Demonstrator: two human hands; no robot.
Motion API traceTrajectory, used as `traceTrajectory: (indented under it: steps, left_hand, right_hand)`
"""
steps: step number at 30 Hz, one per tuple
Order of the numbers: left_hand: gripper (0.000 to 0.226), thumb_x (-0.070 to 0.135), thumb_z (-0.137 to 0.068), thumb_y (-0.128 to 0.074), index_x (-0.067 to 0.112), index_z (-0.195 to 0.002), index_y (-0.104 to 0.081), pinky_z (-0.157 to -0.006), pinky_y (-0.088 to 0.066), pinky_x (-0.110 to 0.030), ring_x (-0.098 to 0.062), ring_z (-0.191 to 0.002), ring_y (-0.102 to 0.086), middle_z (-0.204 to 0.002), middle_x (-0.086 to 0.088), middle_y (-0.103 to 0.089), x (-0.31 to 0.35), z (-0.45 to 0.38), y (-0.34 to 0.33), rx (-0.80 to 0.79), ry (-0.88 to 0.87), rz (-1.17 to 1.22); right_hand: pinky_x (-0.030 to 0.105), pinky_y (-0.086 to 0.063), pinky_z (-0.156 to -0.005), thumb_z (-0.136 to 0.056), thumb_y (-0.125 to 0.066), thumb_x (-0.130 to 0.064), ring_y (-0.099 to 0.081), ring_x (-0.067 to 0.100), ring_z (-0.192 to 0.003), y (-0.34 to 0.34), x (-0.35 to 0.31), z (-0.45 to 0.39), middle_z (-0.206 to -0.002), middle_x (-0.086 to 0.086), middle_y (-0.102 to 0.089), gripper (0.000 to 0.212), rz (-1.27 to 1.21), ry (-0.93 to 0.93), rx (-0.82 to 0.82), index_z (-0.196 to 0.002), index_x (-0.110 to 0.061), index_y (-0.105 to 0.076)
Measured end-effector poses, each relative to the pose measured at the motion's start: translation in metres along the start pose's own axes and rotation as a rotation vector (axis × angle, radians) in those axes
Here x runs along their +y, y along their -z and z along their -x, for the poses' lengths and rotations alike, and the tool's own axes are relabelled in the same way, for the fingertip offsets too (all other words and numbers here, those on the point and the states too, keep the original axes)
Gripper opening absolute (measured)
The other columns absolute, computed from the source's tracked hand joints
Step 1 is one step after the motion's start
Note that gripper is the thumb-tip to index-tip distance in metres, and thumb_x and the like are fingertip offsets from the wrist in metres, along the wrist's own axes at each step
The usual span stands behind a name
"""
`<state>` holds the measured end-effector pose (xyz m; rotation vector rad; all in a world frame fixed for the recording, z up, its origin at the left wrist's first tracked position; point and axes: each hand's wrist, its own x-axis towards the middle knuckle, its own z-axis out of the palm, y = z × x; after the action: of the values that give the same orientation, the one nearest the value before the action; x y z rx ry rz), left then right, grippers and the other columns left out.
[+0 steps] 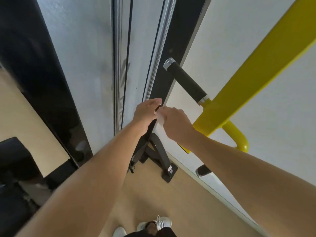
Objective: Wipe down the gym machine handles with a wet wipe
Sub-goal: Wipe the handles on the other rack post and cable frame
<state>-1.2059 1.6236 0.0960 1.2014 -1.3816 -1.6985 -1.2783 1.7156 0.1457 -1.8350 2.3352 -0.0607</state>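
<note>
Wet wipe: the wet wipe is a small white sheet, thin and crumpled, blurred at its edges; it sits between the two hands, in front of the black upright, well below the free black grip
Left hand: the left hand reaches forward with fingers curved round a dark, narrow object that runs down from the palm; whether that object is a strap or a wipe packet cannot be told; fingertips meet the top edge of the wipe
Right hand: the right hand comes in from the right, knuckles up; thumb and fingers pinch the wipe at its upper corner, just beside the left fingertips
Upper handle: a handle with black textured rubber grip and silver end cap juts from the yellow arm; nothing touches it; it lies above and to the right of the hands
Lower handle: a second handle of the same make, only its capped end showing from under the right forearm
Yellow arm: a yellow arm of painted steel, running diagonally up to the right, with a curved yellow tube at its lower end
Frame: black upright with chrome guide rods and a dark cable beside it; black foot bracket bolted on the floor
Floor: pale wood-toned floor; white shoes at the bottom edge
</note>
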Motion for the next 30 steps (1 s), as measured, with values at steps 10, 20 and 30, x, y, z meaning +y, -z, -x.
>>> traceTrajectory:
  steps: [10,20,30]
  left_hand:
    - [0.036,0.048,-0.098,-0.052,0.03,-0.123,-0.07,-0.085,-0.035,-0.018,-0.007,-0.097,-0.055,-0.111,0.008,-0.067,-0.004,-0.001,0.0,-0.091,-0.056,-0.114]
    - [0.034,0.047,-0.099,-0.049,0.032,-0.12,-0.071,-0.072,-0.035,-0.011,-0.005,-0.103,-0.058,-0.119,0.01,-0.07,-0.008,0.005,0.005,-0.129,-0.098,-0.106]
    - [0.032,0.038,-0.101,-0.05,0.028,-0.124,-0.07,-0.082,-0.039,-0.006,-0.004,-0.112,-0.056,-0.122,0.013,-0.068,-0.011,0.004,0.009,-0.181,-0.099,-0.061]
  right_hand:
    - [0.055,-0.05,-0.098,-0.096,-0.061,-0.028,-0.066,0.032,-0.101,0.016,-0.003,0.009,-0.11,0.008,-0.059,0.039,0.871,-0.035,-0.245,-0.13,-0.011,-0.051]
    - [0.029,-0.051,-0.073,-0.106,-0.044,-0.031,-0.053,0.012,-0.061,-0.002,-0.005,-0.009,-0.083,-0.001,-0.049,0.03,0.688,0.032,0.011,-0.129,-0.012,-0.049]
    - [0.03,-0.048,-0.071,-0.107,-0.041,-0.026,-0.057,0.011,-0.066,-0.001,-0.011,-0.014,-0.074,-0.004,-0.045,0.012,0.727,0.034,-0.023,-0.111,-0.017,-0.046]
